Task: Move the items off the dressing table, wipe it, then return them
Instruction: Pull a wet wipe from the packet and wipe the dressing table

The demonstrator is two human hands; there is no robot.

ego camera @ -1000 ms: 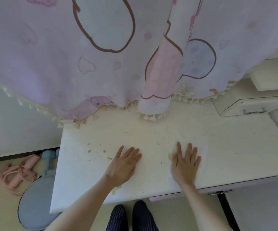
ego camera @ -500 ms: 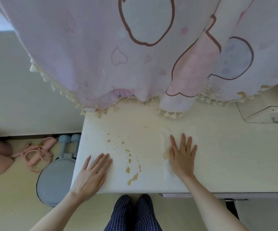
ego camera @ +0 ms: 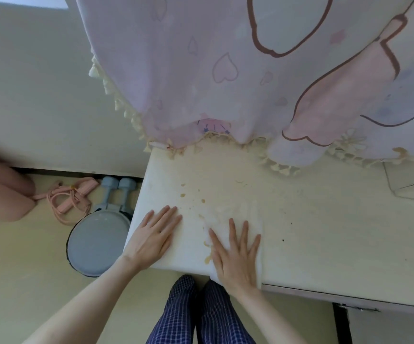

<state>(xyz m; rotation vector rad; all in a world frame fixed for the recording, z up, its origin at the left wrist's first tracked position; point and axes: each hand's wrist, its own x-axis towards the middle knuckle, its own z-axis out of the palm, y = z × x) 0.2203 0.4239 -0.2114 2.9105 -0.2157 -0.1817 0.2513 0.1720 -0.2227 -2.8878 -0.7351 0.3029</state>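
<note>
Nearest to the person, the right hand [ego camera: 235,254] lies flat with spread fingers on a white wiping cloth [ego camera: 251,220], pressing it on the front edge of the dressing table [ego camera: 325,232]; it presses and does not grasp. The left hand [ego camera: 155,234] lies just beside it to the left, also flat and released, on the table's left front corner, holding nothing.

Between the two hands and a little beyond the fingertips there are yellowish stains and crumbs [ego camera: 202,202], so I judge that the wiping is in progress and not finished. To the right of the right hand the surface shows only some small dark specks [ego camera: 283,240].

No items stand on the visible part of the table, so the first step seems done. Returning them is still left; where they are, the view does not show.

Farthest, beyond the hands, a pink curtain [ego camera: 225,83] with tassels hangs over the table's back edge.
</note>
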